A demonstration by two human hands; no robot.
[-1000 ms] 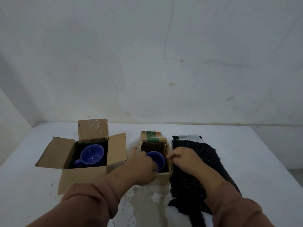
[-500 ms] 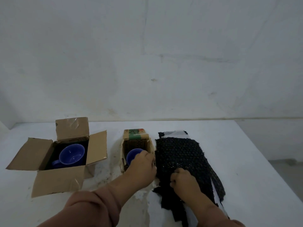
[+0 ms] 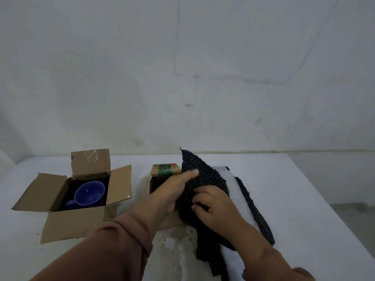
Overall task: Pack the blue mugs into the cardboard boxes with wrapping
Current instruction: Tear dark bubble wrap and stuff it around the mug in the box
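A sheet of black wrapping (image 3: 205,179) is held raised over the right edge of the small cardboard box (image 3: 165,171), at the middle of the white table (image 3: 294,199). The sheet is grasped by the left hand (image 3: 172,194), with the thumb laid on its upper face. Its near part is pinched by the curled fingers of the right hand (image 3: 218,209). The interior of the small box is hidden by the left hand. To the left, one blue mug (image 3: 90,194) is seated upright in the large cardboard box (image 3: 71,222), whose flaps are spread outward.
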